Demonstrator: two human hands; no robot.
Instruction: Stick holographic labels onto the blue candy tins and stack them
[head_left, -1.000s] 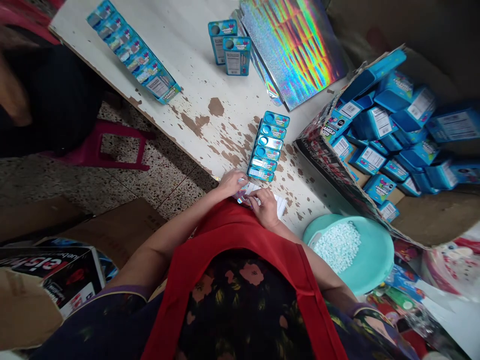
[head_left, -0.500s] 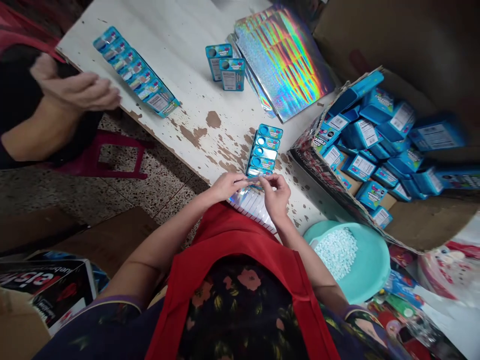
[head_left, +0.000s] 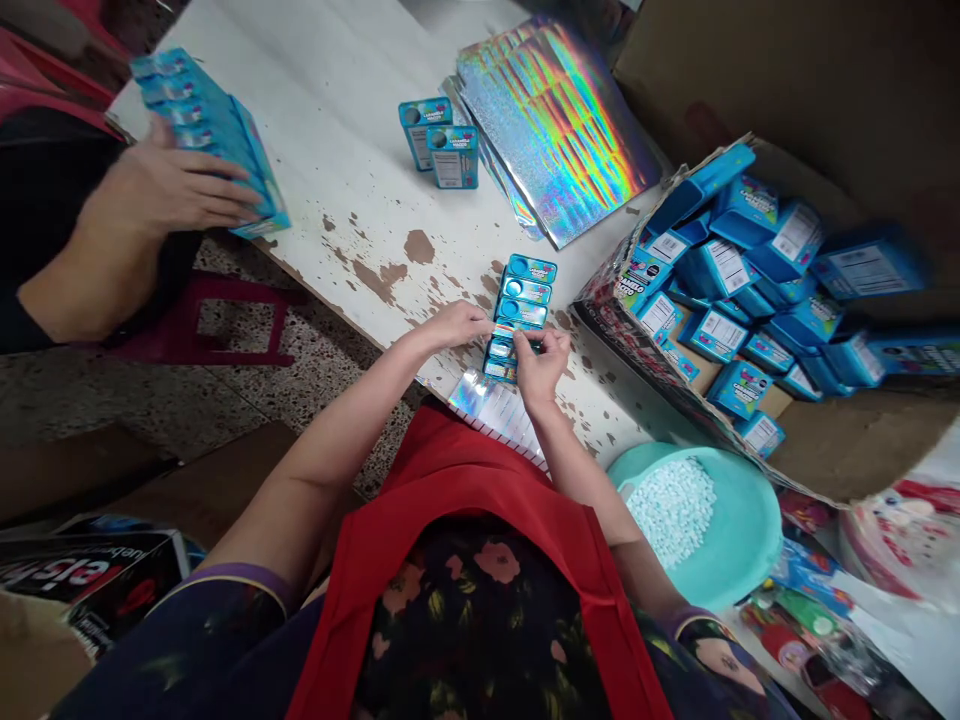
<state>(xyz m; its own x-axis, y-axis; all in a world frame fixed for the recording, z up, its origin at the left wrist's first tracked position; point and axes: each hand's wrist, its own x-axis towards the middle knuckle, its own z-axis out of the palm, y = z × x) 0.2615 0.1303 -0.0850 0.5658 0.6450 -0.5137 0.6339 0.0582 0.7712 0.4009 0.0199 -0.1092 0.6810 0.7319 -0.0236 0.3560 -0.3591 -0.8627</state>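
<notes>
While a small shiny strip (head_left: 504,331) is held across the row of blue boxes (head_left: 526,291), its ends are pinched between the thumb and fingers of the left hand (head_left: 460,325) and of the right hand (head_left: 541,368). The row is set just in from the near edge of the worn white table (head_left: 337,130), and by that edge a label sheet (head_left: 499,410) is laid, close below the hands. Bare tabletop is left beyond the row, up to the two upright blue boxes (head_left: 453,158) and the holographic sheets (head_left: 559,130). On the right, only a narrower band is left before the wall of the carton (head_left: 637,375), which is filled with blue boxes; below it, the right forearm is passed close by the rim of the turquoise basin (head_left: 739,540), in which white pellets (head_left: 675,510) are held. Compared with the earlier frames, the strip has been carried from the row's near end to its middle, and more of the label sheet is uncovered than at first. At the far left corner, the long row of boxes (head_left: 217,125) has been shifted and turned, and is now touched by another person's hand (head_left: 176,190).
</notes>
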